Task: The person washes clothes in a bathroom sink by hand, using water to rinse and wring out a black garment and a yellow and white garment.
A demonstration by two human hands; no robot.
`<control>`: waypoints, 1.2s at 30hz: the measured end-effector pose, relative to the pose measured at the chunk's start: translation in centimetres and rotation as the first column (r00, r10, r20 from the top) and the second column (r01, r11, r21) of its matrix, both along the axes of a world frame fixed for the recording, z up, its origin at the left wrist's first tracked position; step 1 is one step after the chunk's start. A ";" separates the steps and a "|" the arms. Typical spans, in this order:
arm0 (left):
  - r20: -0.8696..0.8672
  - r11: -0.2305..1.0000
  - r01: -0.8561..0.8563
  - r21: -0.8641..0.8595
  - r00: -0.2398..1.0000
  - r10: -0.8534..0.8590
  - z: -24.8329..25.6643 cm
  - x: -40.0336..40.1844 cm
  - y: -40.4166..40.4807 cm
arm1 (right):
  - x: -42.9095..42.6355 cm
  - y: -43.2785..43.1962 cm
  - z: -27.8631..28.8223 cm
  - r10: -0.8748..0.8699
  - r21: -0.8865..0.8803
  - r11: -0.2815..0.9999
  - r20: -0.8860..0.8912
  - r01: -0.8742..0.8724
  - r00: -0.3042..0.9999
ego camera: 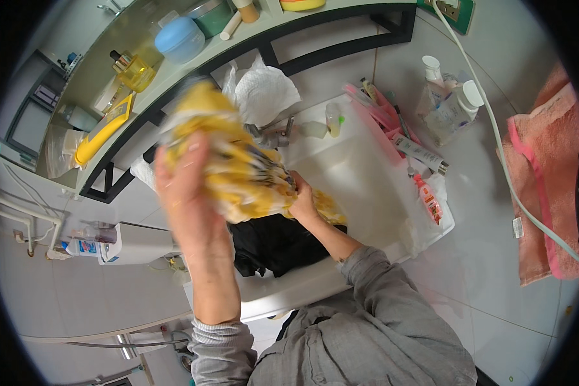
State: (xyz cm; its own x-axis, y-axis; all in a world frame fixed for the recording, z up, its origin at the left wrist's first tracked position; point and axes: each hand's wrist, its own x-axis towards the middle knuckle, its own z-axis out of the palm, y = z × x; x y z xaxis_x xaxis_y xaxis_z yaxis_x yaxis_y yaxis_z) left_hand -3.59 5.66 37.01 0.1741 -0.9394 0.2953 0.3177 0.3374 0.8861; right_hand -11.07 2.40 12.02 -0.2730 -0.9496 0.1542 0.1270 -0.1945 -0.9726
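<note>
A yellow and white patterned cloth (243, 169) is stretched between my hands above a white sink (371, 188). My left hand (186, 178), slightly blurred, grips its raised upper end. Lower down, my right hand (305, 198) is closed around the bunched fabric, and a loose end hangs past it toward the basin. Beneath the cloth lies a black cloth (280, 243), heaped over the near left part of the sink. The faucet (284, 137) stands behind the patterned cloth, which partly hides it.
A shelf on a black frame (347, 46) runs above the sink, carrying a blue jar (179, 39) and a yellow tube (103, 130). Right of the basin are a pink holder (374, 120) and a red bottle (429, 200). A pink towel (535, 193) and white cable (494, 125) hang farther right.
</note>
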 end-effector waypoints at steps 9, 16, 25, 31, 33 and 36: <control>0.463 0.845 -0.189 0.501 0.883 -0.077 -17.9 4.7 -2.2 | -6.5 1.8 -8.5 0.354 0.490 0.864 -0.755 0.116 0.552; 0.982 0.987 0.090 0.137 -0.145 -0.123 -31.4 0.8 -1.7 | -7.8 2.3 -10.0 0.387 0.437 0.882 -0.885 0.175 0.260; 0.933 0.968 0.105 0.230 -0.307 -0.188 -38.2 0.1 -3.6 | -5.9 -2.5 -12.2 0.434 0.446 0.882 -0.895 0.152 0.106; 0.925 0.954 0.041 0.297 -0.259 -0.277 -37.3 -0.9 -4.0 | -6.0 -3.9 -12.8 0.361 0.388 0.889 -0.921 0.244 0.147; 0.942 0.964 0.073 0.257 -0.244 -0.232 -36.5 -0.2 -3.7 | -6.5 -2.8 -12.0 0.384 0.422 0.881 -0.902 0.215 0.196; 0.930 0.939 0.108 0.326 -0.217 -0.297 -35.9 2.1 -2.1 | -7.8 -0.5 -9.4 0.471 0.529 0.839 -0.823 0.127 0.319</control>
